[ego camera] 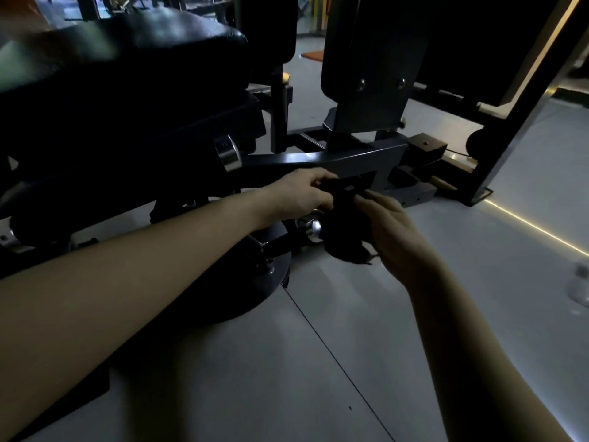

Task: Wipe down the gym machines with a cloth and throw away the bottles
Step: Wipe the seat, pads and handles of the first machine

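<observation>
A dark cloth (pixel 345 224) hangs between both hands low in front of the gym machine. My left hand (pixel 299 196) pinches its upper edge with curled fingers. My right hand (pixel 392 231) holds its right side, fingers bent around it. The machine's grey steel frame beam (pixel 334 159) runs just behind the hands, and its black padded seat (pixel 143 59) fills the upper left. At the far right edge a blurred clear bottle (pixel 580 285) stands on the floor.
A round black base plate (pixel 255 291) and chrome knobs (pixel 228 153) sit under the seat. A black upright pad (pixel 376 65) and frame post (pixel 522 116) stand behind. Grey floor with a lit strip (pixel 535 228) extends to the right.
</observation>
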